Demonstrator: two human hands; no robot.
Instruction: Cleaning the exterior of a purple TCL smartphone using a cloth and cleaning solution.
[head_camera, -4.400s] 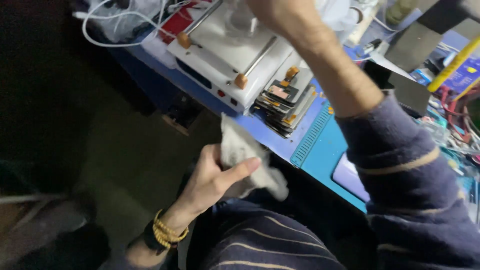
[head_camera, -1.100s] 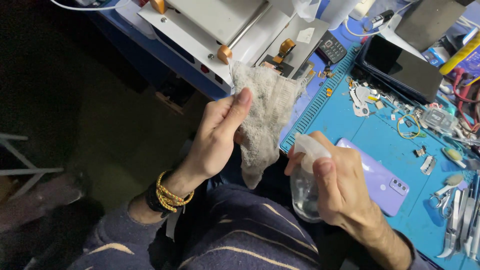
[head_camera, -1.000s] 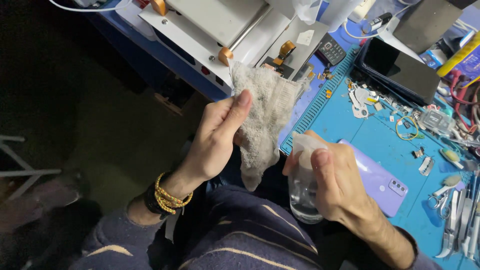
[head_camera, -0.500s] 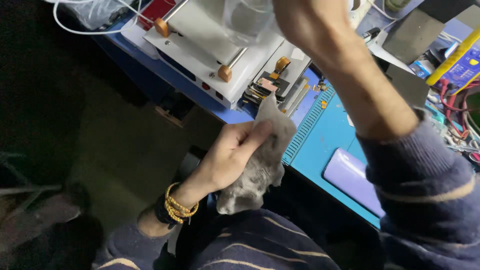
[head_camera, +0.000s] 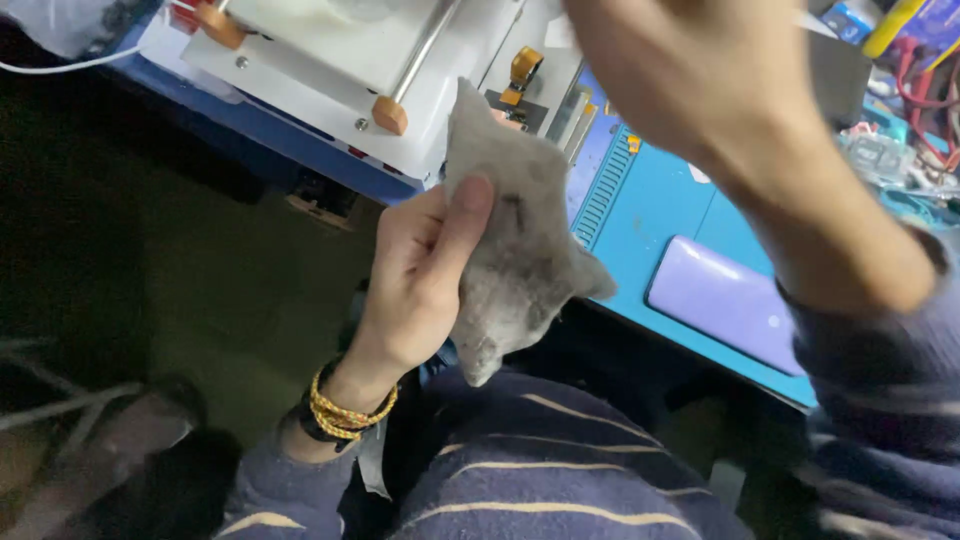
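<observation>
Grey cloth (head_camera: 520, 240): crumpled, soft, fuzzy weave, a few dark smudges on its face. Held up in the air over the person's lap, just in front of the near edge of the surface (head_camera: 640, 200). One corner pokes upward, another hangs down toward the striped sweater.

Left hand (head_camera: 420, 280): closed on the cloth, thumb pressed flat against its front, fingers curled behind. Wrist carries a yellow braided band (head_camera: 350, 412) and a dark strap beside it.

Right hand (head_camera: 690, 70): raised high and close to the camera, strongly blurred. Cannot tell whether it is open or closed, nor whether it holds anything. Its forearm crosses the upper right of the view and hides part of the surface behind it. The two hands are well apart.

Surface: blue mat, smooth, with a ribbed strip (head_camera: 605, 185) along one side. A lilac phone (head_camera: 725, 300), flat slab with rounded corners, lies on the mat near the edge.

Behind the cloth: a white boxy machine (head_camera: 330, 60) with metal rods and orange knobs (head_camera: 390, 115). Beside it, a stack of thin flat parts (head_camera: 565, 115), partly hidden by the cloth's top corner.

Far right: tangle of wires and small tools, blurred.
</observation>
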